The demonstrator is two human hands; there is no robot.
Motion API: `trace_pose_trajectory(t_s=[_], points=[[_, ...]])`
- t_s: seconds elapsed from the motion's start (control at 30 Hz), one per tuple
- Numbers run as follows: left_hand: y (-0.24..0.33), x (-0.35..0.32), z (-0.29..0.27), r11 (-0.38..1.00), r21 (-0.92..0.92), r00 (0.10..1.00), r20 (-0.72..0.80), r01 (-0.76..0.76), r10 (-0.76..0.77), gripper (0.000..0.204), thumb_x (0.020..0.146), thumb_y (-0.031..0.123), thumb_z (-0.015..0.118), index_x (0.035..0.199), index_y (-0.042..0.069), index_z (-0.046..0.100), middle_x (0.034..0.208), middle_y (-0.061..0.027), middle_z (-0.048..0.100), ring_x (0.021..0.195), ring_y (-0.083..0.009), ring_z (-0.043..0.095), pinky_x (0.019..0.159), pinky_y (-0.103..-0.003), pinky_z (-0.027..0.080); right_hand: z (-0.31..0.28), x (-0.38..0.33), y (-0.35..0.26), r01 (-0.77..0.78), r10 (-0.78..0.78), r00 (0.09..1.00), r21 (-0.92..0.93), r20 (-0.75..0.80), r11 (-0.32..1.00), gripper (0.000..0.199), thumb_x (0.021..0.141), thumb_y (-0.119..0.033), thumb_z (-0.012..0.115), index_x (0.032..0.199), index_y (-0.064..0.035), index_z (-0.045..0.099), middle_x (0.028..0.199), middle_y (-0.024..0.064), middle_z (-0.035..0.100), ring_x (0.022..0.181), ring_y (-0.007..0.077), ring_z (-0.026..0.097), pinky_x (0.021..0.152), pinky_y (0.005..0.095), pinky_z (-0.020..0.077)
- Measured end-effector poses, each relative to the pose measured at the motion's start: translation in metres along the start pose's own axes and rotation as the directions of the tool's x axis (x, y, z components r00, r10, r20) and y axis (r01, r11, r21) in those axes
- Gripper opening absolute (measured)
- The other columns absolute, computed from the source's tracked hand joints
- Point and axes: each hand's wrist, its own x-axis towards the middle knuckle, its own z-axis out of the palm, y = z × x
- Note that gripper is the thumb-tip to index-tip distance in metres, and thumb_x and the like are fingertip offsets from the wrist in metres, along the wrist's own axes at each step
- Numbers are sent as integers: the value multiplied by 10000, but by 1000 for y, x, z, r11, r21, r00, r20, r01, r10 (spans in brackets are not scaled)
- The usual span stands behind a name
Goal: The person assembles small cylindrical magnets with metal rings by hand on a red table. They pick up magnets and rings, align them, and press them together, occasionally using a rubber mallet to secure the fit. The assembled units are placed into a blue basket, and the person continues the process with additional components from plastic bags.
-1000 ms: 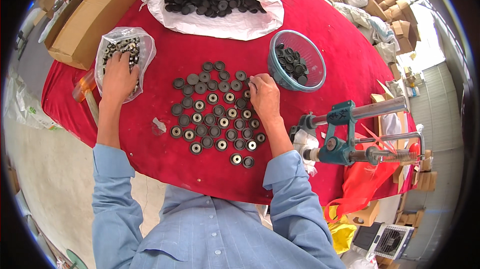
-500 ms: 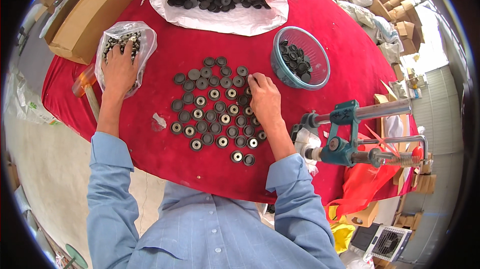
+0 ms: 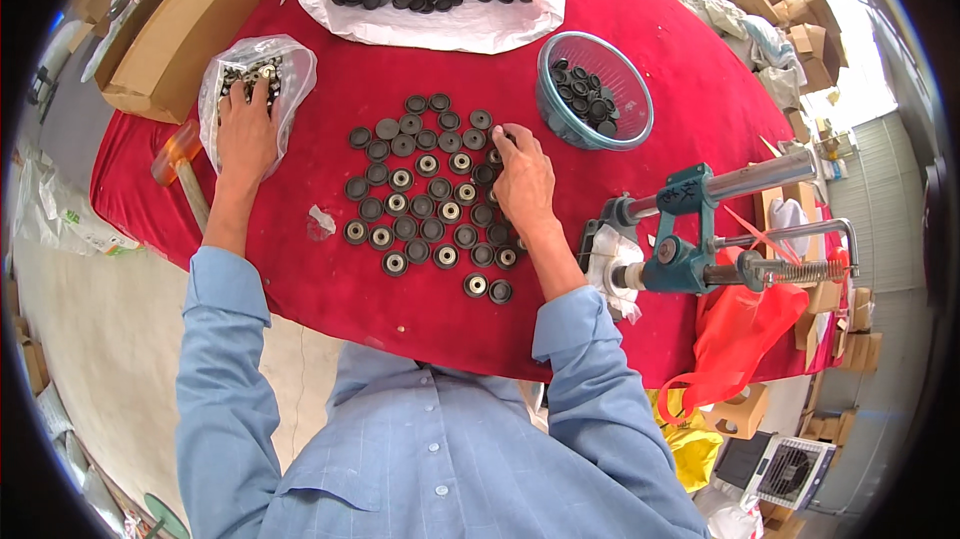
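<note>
My left hand [image 3: 247, 134] reaches into a clear plastic bag [image 3: 301, 76] of small metal fittings [image 3: 268, 72]. Its fingers are spread over the fittings, and the fingertips are partly hidden among them. At the right edge of a loose group of round black rubber caps [image 3: 422, 207], my right hand [image 3: 525, 179] is closed, thumb and forefinger together beside a cap. Whatever they pinch, if anything, is too small to make out. Several caps carry a shiny metal ring [image 3: 394, 263] in the centre; others show plain dark faces.
A blue plastic basket [image 3: 643, 124] of black caps stands right of the group, a white sack [image 3: 440, 37] of caps behind it. A teal hand press [image 3: 680, 229] is at right. A mallet [image 3: 187, 174] and a cardboard box [image 3: 190, 29] lie at left.
The whole view has shifted slightly. My left hand remains in the bag and my right hand stays at the same edge of the caps.
</note>
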Motion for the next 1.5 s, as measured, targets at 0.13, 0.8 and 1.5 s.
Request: trace_pose_trajectory(t_s=[0.13,0.8,1.5], points=[[-4,2,0,1000,-29,1000,27,-10,10,395,1042,246,639,1388,58,607,1354,-232,570,1214,-454,586,995,-552,520,-3,5,2,-58,52,996,83,69,995,479,865,79,634,1327,-21,713,1347,129,653,1221,353,652,970,479,547],[-6,12,3,996,-61,994,86,68,-63,329,1024,313,658,1269,100,604,1229,-172,625,1147,-406,670,886,-600,522,3,1,11,3,-4,1000,80,22,997,465,873,66,634,1332,10,684,1450,182,596,1264,351,632,982,495,553],[-26,33,17,989,-150,994,-106,-7,-9,282,1090,297,575,1151,42,680,1068,-245,708,905,-453,713,721,-548,577,-5,21,-5,-28,68,976,-185,209,982,286,879,-88,687,1154,-23,733,1182,121,685,1129,305,684,869,484,602]])
